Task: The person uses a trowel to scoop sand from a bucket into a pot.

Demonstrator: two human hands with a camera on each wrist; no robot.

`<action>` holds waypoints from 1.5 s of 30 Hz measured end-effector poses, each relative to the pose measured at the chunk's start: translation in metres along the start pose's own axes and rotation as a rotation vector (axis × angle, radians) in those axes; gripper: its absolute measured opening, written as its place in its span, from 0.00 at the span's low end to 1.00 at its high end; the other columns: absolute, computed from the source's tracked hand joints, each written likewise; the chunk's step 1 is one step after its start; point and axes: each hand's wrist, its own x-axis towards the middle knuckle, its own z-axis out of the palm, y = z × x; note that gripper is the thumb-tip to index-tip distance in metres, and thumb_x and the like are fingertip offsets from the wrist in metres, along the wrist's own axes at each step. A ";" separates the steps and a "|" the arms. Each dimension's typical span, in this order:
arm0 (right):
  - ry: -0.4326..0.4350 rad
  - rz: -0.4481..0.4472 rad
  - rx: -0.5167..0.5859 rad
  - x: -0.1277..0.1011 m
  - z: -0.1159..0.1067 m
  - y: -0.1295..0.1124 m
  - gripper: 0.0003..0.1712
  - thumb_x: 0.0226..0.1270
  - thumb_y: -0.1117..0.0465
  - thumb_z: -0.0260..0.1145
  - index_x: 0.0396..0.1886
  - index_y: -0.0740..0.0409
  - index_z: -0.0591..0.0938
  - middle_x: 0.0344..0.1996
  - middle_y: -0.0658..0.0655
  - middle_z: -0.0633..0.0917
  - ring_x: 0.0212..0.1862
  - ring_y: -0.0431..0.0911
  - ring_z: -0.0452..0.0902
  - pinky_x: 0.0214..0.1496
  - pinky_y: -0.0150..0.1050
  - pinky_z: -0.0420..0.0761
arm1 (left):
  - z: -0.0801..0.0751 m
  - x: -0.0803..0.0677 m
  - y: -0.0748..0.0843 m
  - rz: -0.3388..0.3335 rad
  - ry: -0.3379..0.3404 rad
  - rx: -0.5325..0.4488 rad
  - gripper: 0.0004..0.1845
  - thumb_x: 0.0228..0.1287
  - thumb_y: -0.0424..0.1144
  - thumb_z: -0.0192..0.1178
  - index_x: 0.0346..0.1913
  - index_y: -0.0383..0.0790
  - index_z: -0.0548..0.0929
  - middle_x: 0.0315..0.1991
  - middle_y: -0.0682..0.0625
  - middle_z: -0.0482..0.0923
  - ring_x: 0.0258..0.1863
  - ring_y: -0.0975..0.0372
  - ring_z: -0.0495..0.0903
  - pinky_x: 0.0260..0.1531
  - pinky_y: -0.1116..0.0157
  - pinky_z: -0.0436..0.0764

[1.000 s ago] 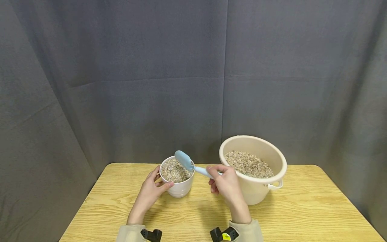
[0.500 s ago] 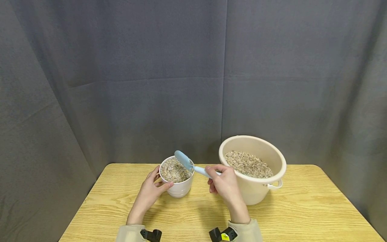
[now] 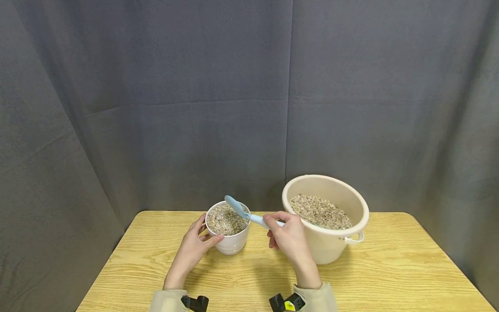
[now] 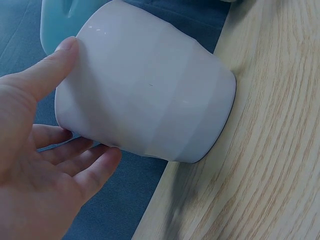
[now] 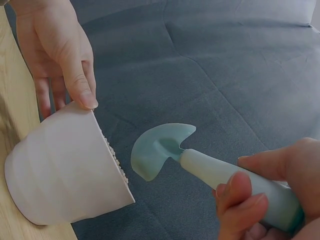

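A white pot (image 3: 232,244) filled with tan, grainy potting material (image 3: 225,221) stands upright on the table. My left hand (image 3: 193,245) holds it on the left side, thumb near the rim and fingers round the far side. In the left wrist view the pot's ribbed wall (image 4: 145,85) fills the middle. My right hand (image 3: 289,236) grips the handle of a light blue trowel (image 3: 236,206). Its blade hangs over the pot's right rim, turned on edge; the right wrist view shows the curved blade (image 5: 155,150) apart from the pot.
Right of the pot, a large cream bucket (image 3: 327,247) holds more of the grainy material (image 3: 319,212), with a white handle (image 3: 354,239) at its side. The wooden table (image 3: 409,264) backs onto a grey curtain (image 3: 214,130).
The trowel's blade has rolled further on edge over the pot, and its tip sits slightly lower. My right hand has shifted a little left; my left hand and the pot stay put.
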 end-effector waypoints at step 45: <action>0.195 -0.246 -0.560 0.012 -0.125 -0.043 0.13 0.68 0.53 0.66 0.41 0.58 0.87 0.15 0.50 0.81 0.16 0.47 0.79 0.16 0.35 0.72 | 0.002 0.002 -0.003 0.042 0.008 -0.049 0.48 0.55 0.40 0.74 0.74 0.34 0.59 0.70 0.32 0.57 0.64 0.42 0.68 0.57 0.56 0.77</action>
